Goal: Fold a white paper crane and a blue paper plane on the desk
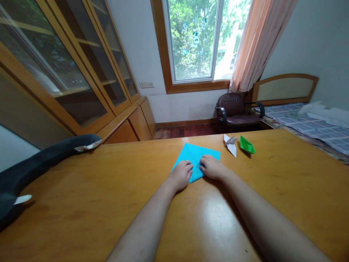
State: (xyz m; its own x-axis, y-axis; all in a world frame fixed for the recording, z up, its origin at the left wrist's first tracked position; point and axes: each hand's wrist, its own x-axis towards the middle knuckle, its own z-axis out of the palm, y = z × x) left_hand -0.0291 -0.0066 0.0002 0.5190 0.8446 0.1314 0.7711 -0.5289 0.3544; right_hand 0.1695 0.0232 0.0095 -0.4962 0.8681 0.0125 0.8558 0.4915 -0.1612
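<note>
A sheet of bright blue origami paper (pixel 191 153) lies on the wooden table, with fold lines running to its middle and its near edges folded in. My left hand (pixel 181 175) rests on the paper's near left part, its fingers curled and pressed together on the sheet. On the near right part, my right hand (pixel 212 167) presses down with bent fingers, the fingertips close to the paper's centre. A small gap separates the two hands. Both palms hide the corners under them.
Right of the paper stand a white folded paper crane (pixel 230 144) and a green paper boat (pixel 247 145). A dark, curved plush-looking object (pixel 43 160) lies along the table's left edge. Beyond the table (pixel 109 203) are a maroon armchair (pixel 236 109), a bed and a glass-doored cabinet.
</note>
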